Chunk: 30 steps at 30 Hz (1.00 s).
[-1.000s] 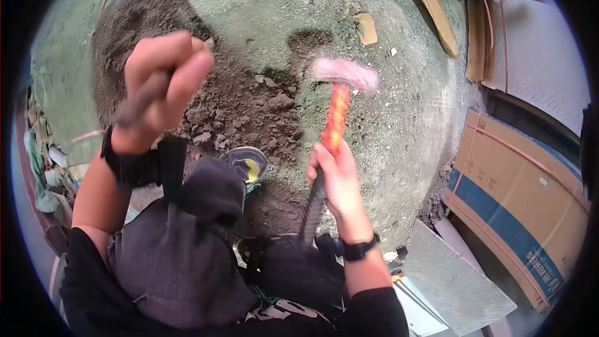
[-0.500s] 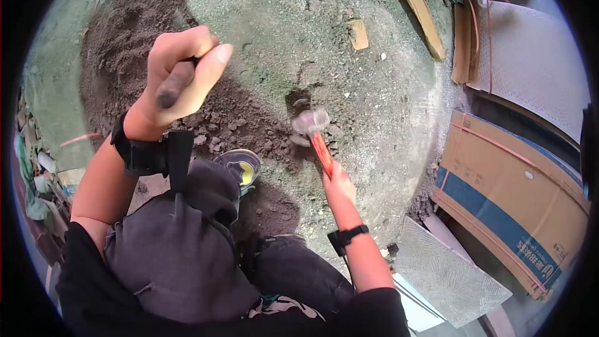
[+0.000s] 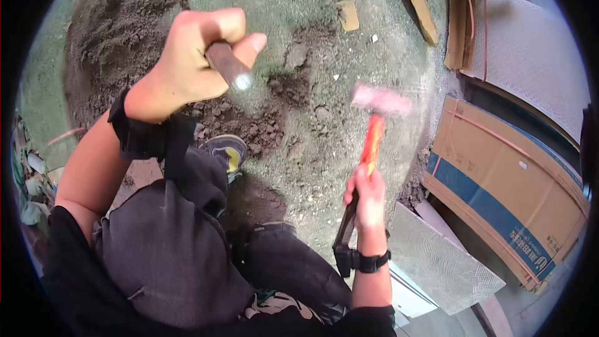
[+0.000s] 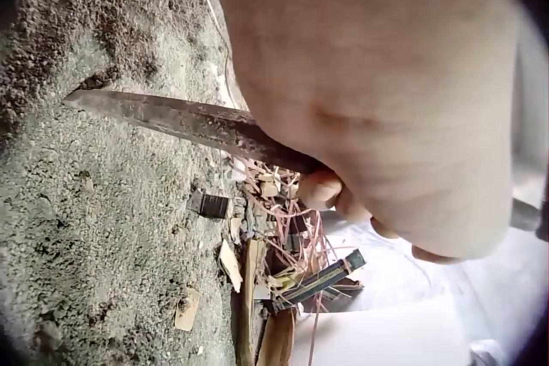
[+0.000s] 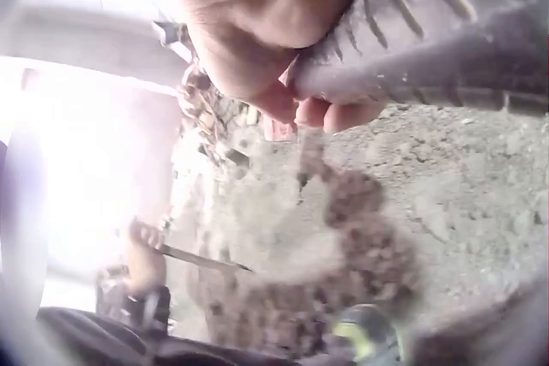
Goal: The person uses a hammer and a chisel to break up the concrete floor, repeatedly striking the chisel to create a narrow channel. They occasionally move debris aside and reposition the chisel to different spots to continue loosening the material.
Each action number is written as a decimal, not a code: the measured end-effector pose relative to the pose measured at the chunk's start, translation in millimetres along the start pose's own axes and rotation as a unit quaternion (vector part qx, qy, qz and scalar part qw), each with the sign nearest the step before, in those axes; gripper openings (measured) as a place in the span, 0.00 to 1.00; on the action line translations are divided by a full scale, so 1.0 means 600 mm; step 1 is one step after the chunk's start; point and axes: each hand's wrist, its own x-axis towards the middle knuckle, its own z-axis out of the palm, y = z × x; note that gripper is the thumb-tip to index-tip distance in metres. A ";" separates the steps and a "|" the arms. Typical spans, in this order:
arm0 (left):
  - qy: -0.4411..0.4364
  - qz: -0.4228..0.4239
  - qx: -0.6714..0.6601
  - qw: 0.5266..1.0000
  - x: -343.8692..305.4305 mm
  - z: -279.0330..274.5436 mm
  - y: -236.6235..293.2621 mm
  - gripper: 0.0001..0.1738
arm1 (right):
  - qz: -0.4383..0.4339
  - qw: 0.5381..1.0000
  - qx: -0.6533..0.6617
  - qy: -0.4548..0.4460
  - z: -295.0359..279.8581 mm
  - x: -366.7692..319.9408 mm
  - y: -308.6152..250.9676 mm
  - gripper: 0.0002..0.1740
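Observation:
My left hand grips a dark steel chisel, fingers wrapped round its shaft. In the head view the chisel's bright, worn top end faces up toward me. The left wrist view shows its pointed tip at the concrete ground, beside the loose dirt. Off to the right, my right hand holds a hammer by its black ribbed grip. Blurred by motion, the hammer head is raised to the right of the chisel, apart from it.
Broken dark soil lies over the concrete, close to my shoe. A large strapped cardboard box and a patterned panel stand on the right. Wooden planks and scraps lie at the upper right.
The hammer dropped low over the ground half a second ago and is now raised again, farther right. My left hand with the chisel has shifted right and slightly up in the head view.

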 end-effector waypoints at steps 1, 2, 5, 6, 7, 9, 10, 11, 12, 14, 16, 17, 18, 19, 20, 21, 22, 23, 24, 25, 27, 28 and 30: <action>-0.003 -0.003 0.010 1.000 -0.003 0.003 0.003 0.21 | -0.034 0.997 0.067 -0.004 0.018 0.001 -0.037 0.19; 0.011 -0.011 -0.007 1.000 -0.002 0.008 0.003 0.21 | -0.063 0.992 0.111 -0.005 0.035 0.010 -0.060 0.23; 0.012 -0.015 -0.005 1.000 -0.003 0.011 0.007 0.21 | -0.128 0.978 0.156 -0.062 0.098 0.071 -0.080 0.24; 0.013 -0.017 0.016 1.000 -0.005 0.010 0.009 0.21 | -0.155 0.980 0.097 -0.076 0.119 0.087 -0.073 0.24; 0.027 0.013 0.026 0.999 -0.003 0.009 0.002 0.22 | -0.153 0.983 0.052 -0.085 0.138 0.106 -0.053 0.24; 0.036 0.013 0.043 0.998 -0.004 0.002 0.001 0.22 | -0.037 0.994 -0.074 -0.070 0.173 0.135 -0.002 0.28; 0.045 -0.012 0.024 0.999 -0.004 0.003 0.005 0.21 | 0.053 0.986 -0.108 -0.118 0.176 0.158 0.033 0.29; 0.046 -0.003 0.022 0.999 -0.006 0.005 0.008 0.21 | 0.090 0.986 0.007 -0.140 0.170 0.164 0.066 0.28; 0.043 -0.008 0.017 0.999 -0.006 0.004 0.009 0.21 | 0.091 0.987 0.035 -0.129 0.157 0.155 0.072 0.28; 0.041 0.008 0.010 0.999 -0.003 0.001 0.003 0.20 | 0.105 0.985 0.083 -0.107 0.128 0.144 0.071 0.27; 0.022 0.001 0.008 1.000 -0.006 0.004 0.000 0.20 | 0.125 0.987 0.077 -0.065 0.075 0.120 0.084 0.25; 0.018 0.009 0.020 1.000 -0.005 0.008 0.001 0.20 | 0.124 0.990 0.049 -0.042 0.047 0.107 0.091 0.24; 0.014 0.011 0.015 1.000 -0.004 0.014 0.000 0.20 | 0.118 0.992 0.035 -0.020 0.021 0.089 0.093 0.24; 0.009 0.020 0.025 0.999 -0.001 0.020 -0.001 0.20 | 0.110 0.994 0.020 0.001 -0.004 0.072 0.095 0.23; 0.005 0.025 0.035 0.999 -0.001 0.028 -0.003 0.20 | 0.119 0.992 0.014 0.031 -0.026 0.060 0.107 0.21; 0.002 0.021 0.028 0.999 -0.001 0.036 -0.003 0.20 | 0.126 0.991 0.012 0.036 -0.032 0.049 0.107 0.21; -0.004 0.027 0.031 0.999 0.001 0.042 -0.001 0.20 | 0.095 0.992 0.049 0.069 -0.038 0.029 0.110 0.21; -0.013 0.033 0.035 0.999 0.000 0.051 0.001 0.20 | 0.063 0.989 0.086 0.102 -0.039 0.007 0.111 0.21; -0.012 0.021 0.049 0.999 -0.002 0.060 0.002 0.20 | 0.053 0.983 0.126 0.125 -0.023 -0.003 0.105 0.23; -0.018 0.021 0.045 0.999 -0.001 0.069 0.000 0.20 | 0.045 0.979 0.161 0.117 -0.009 -0.004 0.108 0.24; -0.036 0.028 0.074 0.996 0.004 0.090 -0.002 0.19 | -0.019 0.990 0.107 0.094 0.024 0.018 0.153 0.27; -0.041 0.027 0.089 0.995 0.005 0.100 -0.004 0.19 | -0.031 0.994 0.065 0.081 0.047 0.040 0.185 0.27; -0.038 0.028 0.082 0.996 0.012 0.115 -0.002 0.19 | 0.046 0.997 0.053 0.040 0.091 0.066 0.196 0.25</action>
